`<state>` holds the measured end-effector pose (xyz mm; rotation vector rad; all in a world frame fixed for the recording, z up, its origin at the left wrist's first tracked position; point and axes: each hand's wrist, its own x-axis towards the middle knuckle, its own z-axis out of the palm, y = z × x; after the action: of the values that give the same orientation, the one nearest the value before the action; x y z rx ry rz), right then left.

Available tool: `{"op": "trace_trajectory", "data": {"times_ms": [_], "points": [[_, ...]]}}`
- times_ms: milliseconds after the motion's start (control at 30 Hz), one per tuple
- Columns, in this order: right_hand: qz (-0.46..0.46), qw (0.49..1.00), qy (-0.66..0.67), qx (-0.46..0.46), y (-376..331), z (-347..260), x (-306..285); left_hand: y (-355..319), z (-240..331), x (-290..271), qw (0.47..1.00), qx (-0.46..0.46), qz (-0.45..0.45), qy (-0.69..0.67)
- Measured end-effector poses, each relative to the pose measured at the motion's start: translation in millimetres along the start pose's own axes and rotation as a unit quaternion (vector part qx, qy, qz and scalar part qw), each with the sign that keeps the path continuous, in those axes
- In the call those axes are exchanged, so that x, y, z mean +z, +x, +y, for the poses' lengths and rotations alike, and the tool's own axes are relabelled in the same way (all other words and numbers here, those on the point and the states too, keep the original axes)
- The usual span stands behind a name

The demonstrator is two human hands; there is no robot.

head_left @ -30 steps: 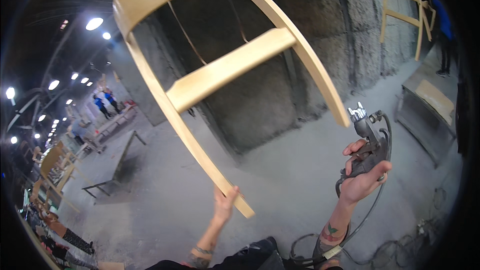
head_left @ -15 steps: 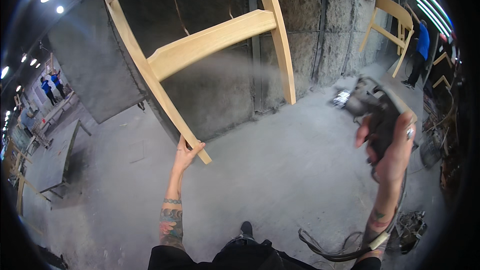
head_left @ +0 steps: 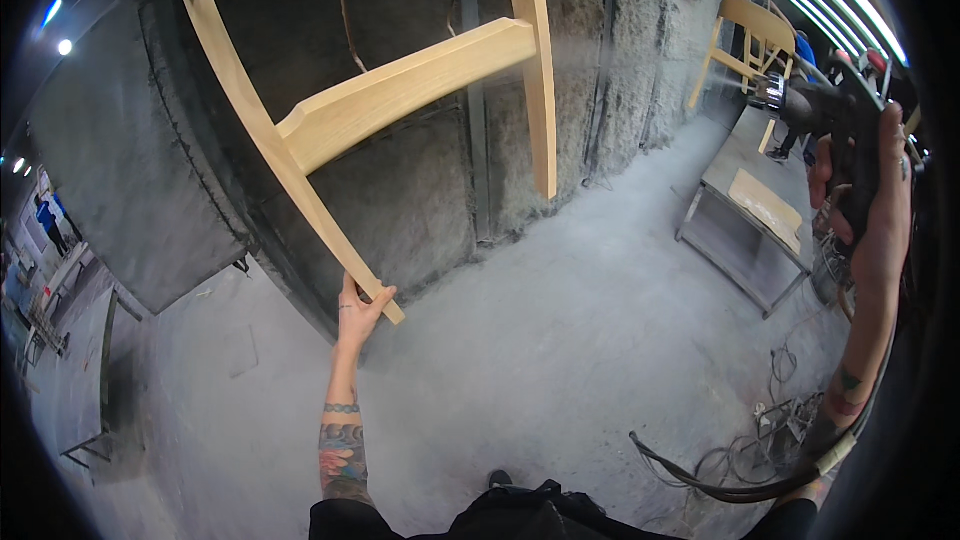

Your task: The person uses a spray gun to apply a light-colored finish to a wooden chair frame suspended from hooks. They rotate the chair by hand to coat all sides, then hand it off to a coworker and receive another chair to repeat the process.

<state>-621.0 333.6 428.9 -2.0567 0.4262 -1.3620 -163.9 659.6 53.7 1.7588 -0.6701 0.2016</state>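
Note:
A pale wooden chair frame hangs in front of me, with cords showing behind its crosspiece. Near the lower end of its left leg, my left hand is closed around the wood. My right hand grips a dark spray gun at the upper right. The gun's metal nozzle points left, toward the frame's right leg, and a faint mist hangs in front of it. Part of the gun's back is lost against the dark rim of the picture.
Behind the frame runs a dusty grey wall. A second chair frame hangs at the far right, with a person partly hidden beyond it. Below stands a metal table bearing a flat board. Hoses trail at lower right; another table stands left.
The view has turned rightward, bringing the metal table into sight. My right hand has lifted the spray gun up and to the right. My left hand keeps its hold on the chair leg.

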Motion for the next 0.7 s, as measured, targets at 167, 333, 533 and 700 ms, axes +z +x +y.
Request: {"op": "trace_trajectory", "data": {"times_ms": [167, 333, 533, 700], "points": [[-0.181, 0.962, 0.175, -0.109, -12.4, -40.9, 18.5, -7.8, -2.5, -2.6, 0.999, -0.004, 0.013, -0.03], [0.007, 1.0, -0.027, 0.007, 12.9, -52.6, -1.5, -12.0, 9.2, -3.0, 1.0, -0.016, 0.009, -0.024], [0.169, 0.953, -0.224, -0.112, 3.5, -22.8, -26.3, -10.9, 11.1, 0.1, 0.999, -0.003, -0.004, -0.038], [0.168, 0.978, -0.109, 0.058, -72.8, 28.7, -55.9, -12.0, 5.3, 7.2, 0.998, 0.011, -0.017, -0.064]]}}
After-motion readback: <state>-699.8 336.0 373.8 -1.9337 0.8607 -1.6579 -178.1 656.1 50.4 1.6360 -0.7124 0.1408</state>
